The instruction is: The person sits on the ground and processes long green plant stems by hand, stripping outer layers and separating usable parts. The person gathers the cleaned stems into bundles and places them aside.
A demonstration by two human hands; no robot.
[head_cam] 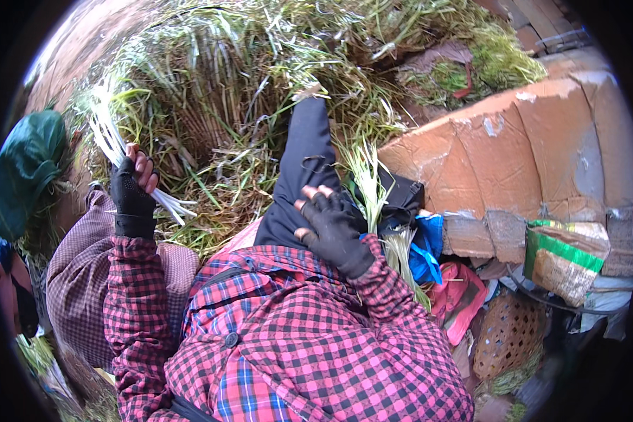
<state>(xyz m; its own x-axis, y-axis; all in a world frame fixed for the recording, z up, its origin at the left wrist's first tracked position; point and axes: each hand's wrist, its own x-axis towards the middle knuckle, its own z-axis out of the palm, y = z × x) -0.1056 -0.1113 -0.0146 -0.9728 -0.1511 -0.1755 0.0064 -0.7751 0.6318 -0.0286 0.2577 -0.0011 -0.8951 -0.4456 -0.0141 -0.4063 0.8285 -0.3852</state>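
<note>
My left hand (134, 179), in a black fingerless glove, grips a thin bunch of long white plant stalks (106, 132) with green-yellow leaves at the upper end. My right hand (333, 227), gloved the same way, lies with fingers spread over my thigh in dark trousers (300, 158); nothing shows in it. Just beyond its wrist stands a bundle of pale green stalks (370, 195), and a second pale bundle (399, 250) lies beside my right sleeve. A large heap of green and brown stalks (205, 95) spreads before me.
Flattened brown cardboard (496, 153) lies at the right, near a green and white packet (567, 258), a blue plastic bag (427, 250), pink plastic (459, 295) and a woven basket (509, 335). At the left are a green cloth bundle (29, 169) and checked cloth (82, 285).
</note>
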